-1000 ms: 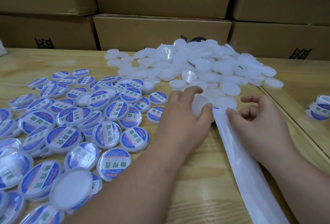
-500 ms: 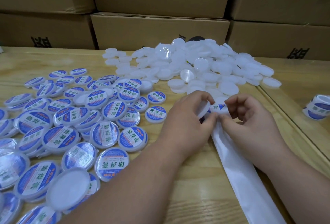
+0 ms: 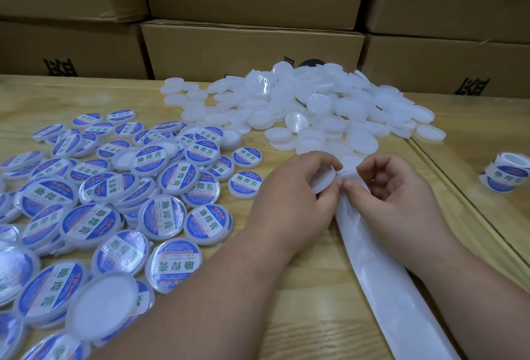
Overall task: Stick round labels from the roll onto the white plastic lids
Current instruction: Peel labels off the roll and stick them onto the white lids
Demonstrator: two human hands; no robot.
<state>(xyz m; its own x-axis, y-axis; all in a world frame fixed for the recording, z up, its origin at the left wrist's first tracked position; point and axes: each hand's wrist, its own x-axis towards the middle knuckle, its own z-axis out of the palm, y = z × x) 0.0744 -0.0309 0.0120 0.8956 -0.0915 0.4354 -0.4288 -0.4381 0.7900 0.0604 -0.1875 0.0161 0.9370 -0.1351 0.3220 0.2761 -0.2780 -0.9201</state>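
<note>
I see my left hand (image 3: 289, 201) gripping a blank white lid (image 3: 324, 180), my right hand (image 3: 401, 201) pinching the backing strip (image 3: 387, 296) beside it; the label itself is hidden. Just beyond lies the unlabelled heap (image 3: 315, 107). A hasty peel could stick it crooked

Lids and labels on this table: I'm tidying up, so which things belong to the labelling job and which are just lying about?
In the job:
left hand holding a white lid
right hand on the backing strip
unlabelled lid pile
labelled lids

Lying about:
cardboard boxes
label roll, untouched
</note>
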